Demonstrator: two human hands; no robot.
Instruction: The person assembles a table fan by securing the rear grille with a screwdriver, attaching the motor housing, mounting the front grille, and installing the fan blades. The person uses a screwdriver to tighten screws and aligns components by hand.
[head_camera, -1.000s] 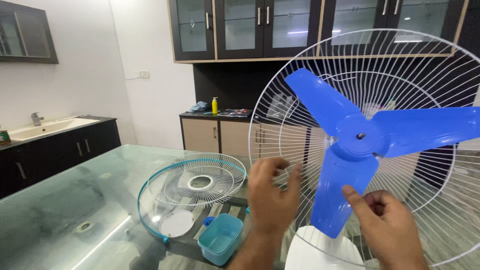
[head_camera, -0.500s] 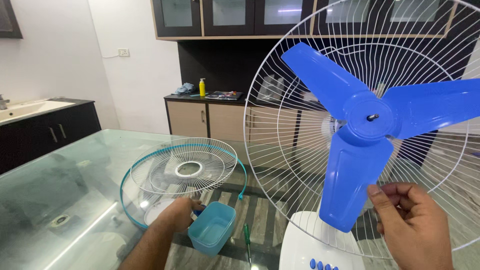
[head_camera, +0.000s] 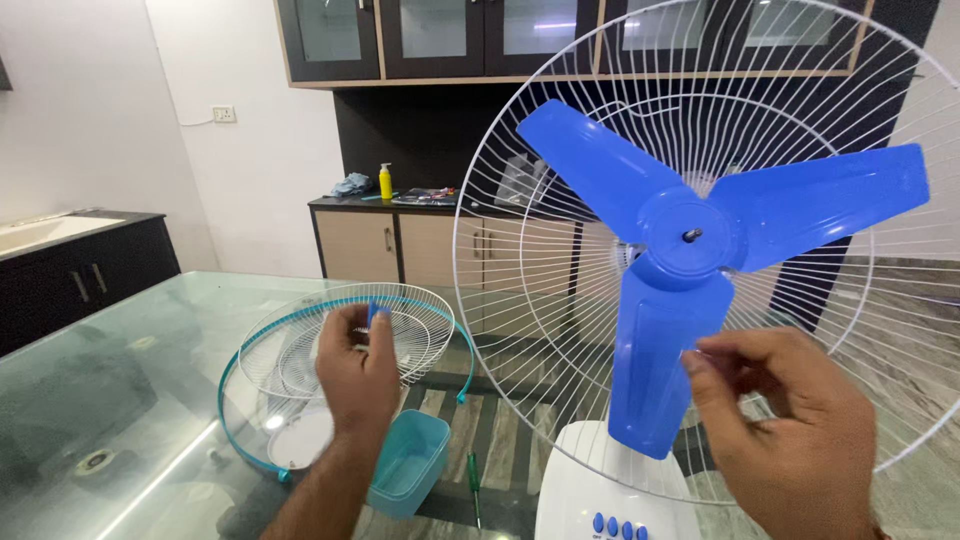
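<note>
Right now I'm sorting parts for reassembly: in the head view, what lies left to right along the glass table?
Detached front grille → left hand holding a small blue part → light blue tub → green screwdriver → fan's white base → right hand.

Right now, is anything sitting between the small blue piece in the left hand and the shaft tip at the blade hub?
Nothing visible does. The left hand holds the small blue piece above the glass table, left of the fan. The shaft tip at the blue blade hub is bare, facing the camera; the right hand sits lower, by the bottom blade.
</note>
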